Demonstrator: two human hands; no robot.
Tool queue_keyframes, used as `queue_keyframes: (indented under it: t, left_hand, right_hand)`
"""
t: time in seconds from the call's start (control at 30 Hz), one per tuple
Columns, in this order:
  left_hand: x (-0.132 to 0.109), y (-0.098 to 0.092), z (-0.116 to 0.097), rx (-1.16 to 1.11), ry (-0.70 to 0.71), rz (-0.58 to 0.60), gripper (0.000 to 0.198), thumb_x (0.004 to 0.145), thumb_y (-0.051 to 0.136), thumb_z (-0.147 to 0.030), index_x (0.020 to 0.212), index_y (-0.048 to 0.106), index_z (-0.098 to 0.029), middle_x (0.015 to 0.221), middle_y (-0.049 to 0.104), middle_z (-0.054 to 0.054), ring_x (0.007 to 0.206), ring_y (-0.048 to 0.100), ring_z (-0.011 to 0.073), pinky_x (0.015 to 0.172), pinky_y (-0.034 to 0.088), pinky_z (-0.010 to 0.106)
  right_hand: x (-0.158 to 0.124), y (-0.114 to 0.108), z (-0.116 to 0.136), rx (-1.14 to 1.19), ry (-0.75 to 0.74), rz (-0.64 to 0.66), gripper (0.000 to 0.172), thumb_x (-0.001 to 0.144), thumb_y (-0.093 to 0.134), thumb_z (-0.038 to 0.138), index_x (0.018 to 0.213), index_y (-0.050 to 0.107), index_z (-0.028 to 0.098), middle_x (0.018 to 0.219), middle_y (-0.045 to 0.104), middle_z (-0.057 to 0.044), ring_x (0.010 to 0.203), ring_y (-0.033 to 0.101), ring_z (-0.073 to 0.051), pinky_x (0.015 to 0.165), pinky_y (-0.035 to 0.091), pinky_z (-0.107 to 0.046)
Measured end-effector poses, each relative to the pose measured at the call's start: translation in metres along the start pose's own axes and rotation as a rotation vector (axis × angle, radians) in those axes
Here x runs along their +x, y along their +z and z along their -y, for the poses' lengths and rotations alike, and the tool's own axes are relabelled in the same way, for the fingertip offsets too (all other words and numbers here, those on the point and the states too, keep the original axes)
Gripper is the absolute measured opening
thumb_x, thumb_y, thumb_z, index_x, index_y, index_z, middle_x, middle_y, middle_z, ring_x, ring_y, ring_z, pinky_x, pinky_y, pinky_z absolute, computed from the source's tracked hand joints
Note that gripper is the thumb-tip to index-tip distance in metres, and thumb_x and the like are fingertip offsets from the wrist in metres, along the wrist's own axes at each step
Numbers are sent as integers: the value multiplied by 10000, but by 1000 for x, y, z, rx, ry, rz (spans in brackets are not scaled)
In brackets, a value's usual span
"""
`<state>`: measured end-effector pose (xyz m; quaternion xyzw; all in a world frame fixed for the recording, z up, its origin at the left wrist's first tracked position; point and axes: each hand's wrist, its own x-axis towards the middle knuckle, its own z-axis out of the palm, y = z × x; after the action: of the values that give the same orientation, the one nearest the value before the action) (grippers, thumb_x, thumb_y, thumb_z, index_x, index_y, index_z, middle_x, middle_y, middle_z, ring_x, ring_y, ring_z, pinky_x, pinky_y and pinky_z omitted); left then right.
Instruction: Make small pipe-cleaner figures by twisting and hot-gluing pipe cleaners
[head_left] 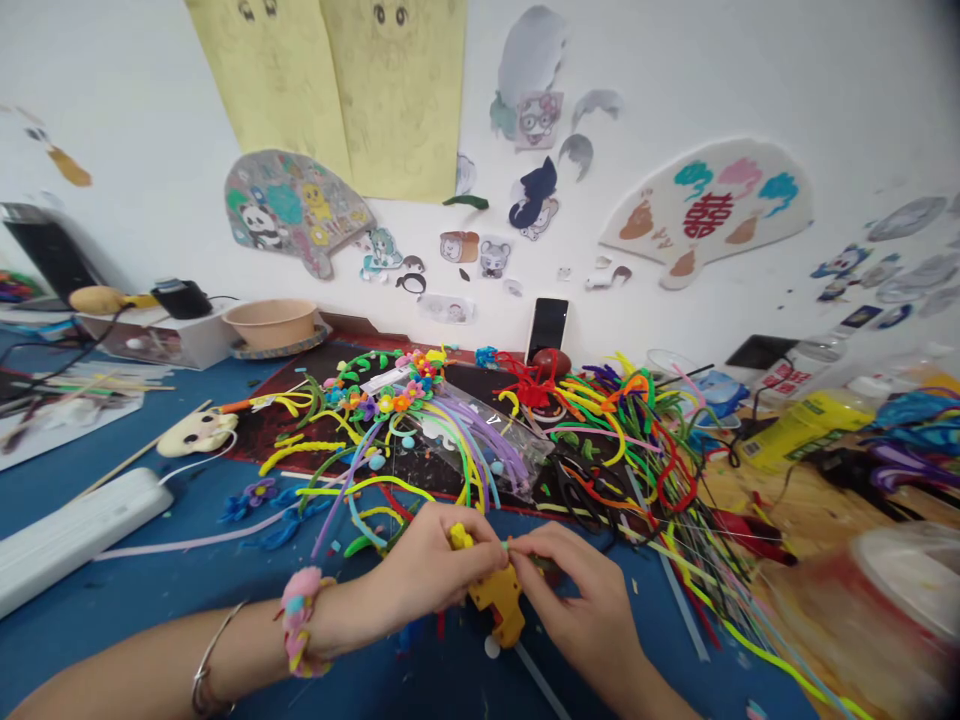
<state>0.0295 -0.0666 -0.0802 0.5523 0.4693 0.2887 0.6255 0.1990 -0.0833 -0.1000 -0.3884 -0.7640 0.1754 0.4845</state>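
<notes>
Pinching tiny pale-green piece (505, 546), grip of right hand (581, 585) meets left hand (431, 555), pinching fuzzy yellow piece (460, 537), just above yellow plastic glue gun (499, 605). Slack grip could drop pale-green piece; slipping toward hidden nozzle, if hot, could burn.

Around your left wrist sits a chunky, fuzzy band (301, 632), twisted like a braid, mostly pink with patches of light blue and yellow. Farther up the same forearm (142, 662) you wear a thin, silvery bangle (204, 661), smooth and rounded. Both forearms are bare of sleeves, and your right hand (581, 590) is bare, with slim fingers.
</notes>
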Motion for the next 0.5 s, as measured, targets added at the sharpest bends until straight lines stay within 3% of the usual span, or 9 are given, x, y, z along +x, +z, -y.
queue_keyframes:
  t: [0.1,0.17,0.3,0.5]
  left_hand:
    - [0,0,2,10,42,-40,217,761,595,-342,668,595,-146,377,393,-94,298,315,39,310,196,157]
    - [1,-2,-1,10,29,1,247,771,594,-381,706,610,-143,380,392,-92,296,315,40,307,192,156]
    - [4,-6,-7,-13,-23,120,315,753,613,-455,770,624,-141,364,383,-99,276,301,40,290,184,154]
    - [6,-8,-5,-50,-53,142,294,749,625,-440,741,601,-147,358,385,-108,262,271,31,275,172,145]
  right_hand:
    - [-2,4,2,54,80,-23,116,839,538,140,819,643,186,723,661,-28,622,623,-132,513,489,-205]
    - [-2,2,1,56,90,-11,117,842,537,139,828,644,186,742,662,-32,649,628,-137,535,496,-209]
    - [2,-6,-1,-6,19,-3,121,847,538,128,854,640,192,774,656,-39,715,622,-154,612,509,-248]
    - [5,-11,-3,-100,-85,28,138,846,540,112,873,647,196,778,656,-40,726,612,-164,650,506,-285]
